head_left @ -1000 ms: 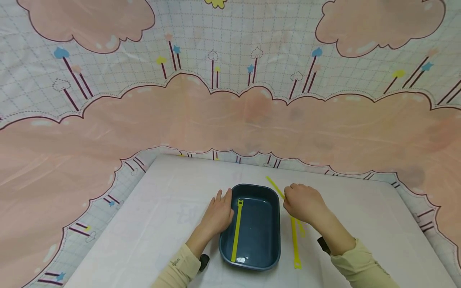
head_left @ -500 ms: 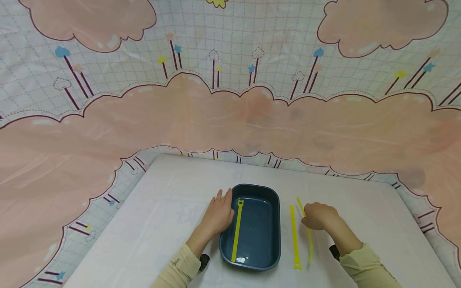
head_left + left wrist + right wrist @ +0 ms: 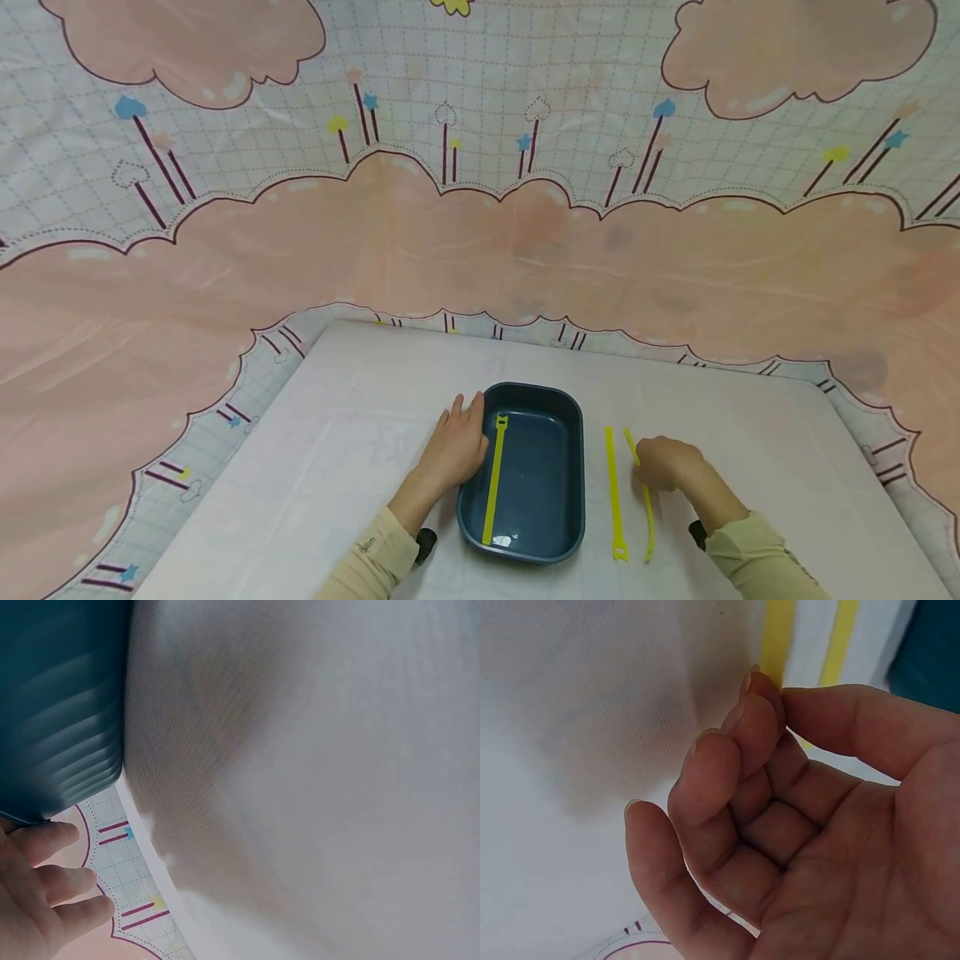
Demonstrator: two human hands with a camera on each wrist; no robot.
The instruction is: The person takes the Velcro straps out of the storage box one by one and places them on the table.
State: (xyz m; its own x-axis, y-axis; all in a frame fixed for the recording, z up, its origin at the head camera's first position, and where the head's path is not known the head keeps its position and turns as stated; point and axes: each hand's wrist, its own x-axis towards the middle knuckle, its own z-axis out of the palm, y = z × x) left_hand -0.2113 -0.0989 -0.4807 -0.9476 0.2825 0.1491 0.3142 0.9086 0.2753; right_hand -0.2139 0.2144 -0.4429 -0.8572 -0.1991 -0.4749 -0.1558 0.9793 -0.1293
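Note:
A dark blue rectangular tray [image 3: 536, 492] stands on the white table with one yellow cable strap [image 3: 495, 483] lying lengthwise inside, its slotted head at the far end. My left hand [image 3: 453, 446] rests against the tray's left side, fingers extended; the left wrist view shows the fingers [image 3: 64, 885] beside the tray's wall. To the right of the tray lies a second yellow cable strap [image 3: 614, 496], slotted head toward me. Just right of that, my right hand [image 3: 667, 464] pinches a third yellow cable strap [image 3: 649, 525] between thumb and fingertips, low over the table.
A white cloth covers the table [image 3: 360, 417]. Behind it hangs a patterned curtain [image 3: 480, 258] with pink clouds. Small black wrist devices show by both sleeves, the left device [image 3: 425, 546] close to the tray's near left corner.
My right hand has moved right and nearer with the pinched strap, swinging it from a slant across the other strap to nearly parallel beside it. My left hand and the tray stay put.

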